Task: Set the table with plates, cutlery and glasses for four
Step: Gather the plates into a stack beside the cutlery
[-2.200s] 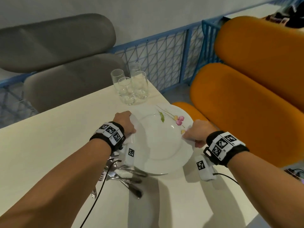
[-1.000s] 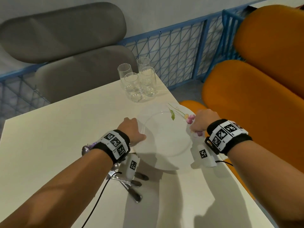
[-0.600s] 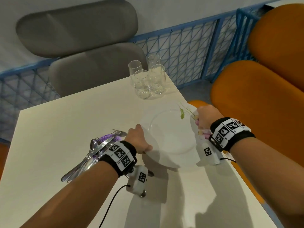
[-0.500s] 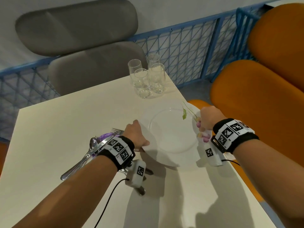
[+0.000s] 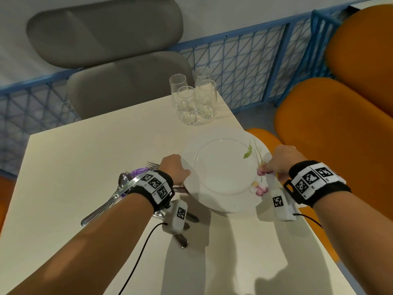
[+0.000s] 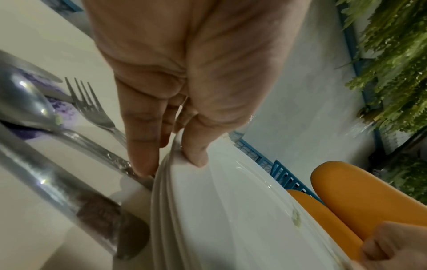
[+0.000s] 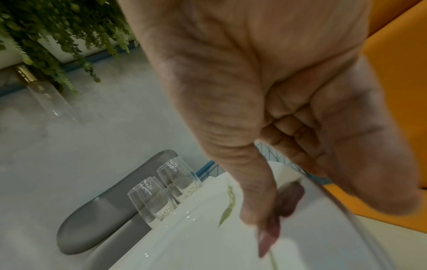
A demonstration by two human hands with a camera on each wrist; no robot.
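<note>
Your left hand (image 5: pixel 173 170) pinches the left rim of the stack of plates (image 5: pixel 223 171), with the thumb on top of the rim and the fingers (image 6: pixel 143 146) under it. Your right hand (image 5: pixel 284 159) pinches the right rim the same way, thumb on top, right by the little pink flowers painted there. The top plate is white with a green leaf on it. From the left wrist view you can see several plate rims packed one under the other. The stack is at the right edge of the surface (image 5: pixel 85 158), near its far right corner. Four empty glasses (image 5: pixel 192 99) stand close together in that far right corner, just past the plates. The forks, spoons and knives (image 5: pixel 119 192) lie in a heap just left of the plates, under your left wrist, on top of something purple. A gray chair (image 5: pixel 119 60) is past the far edge, and an orange chair (image 5: pixel 340 135) is by the right edge.
</note>
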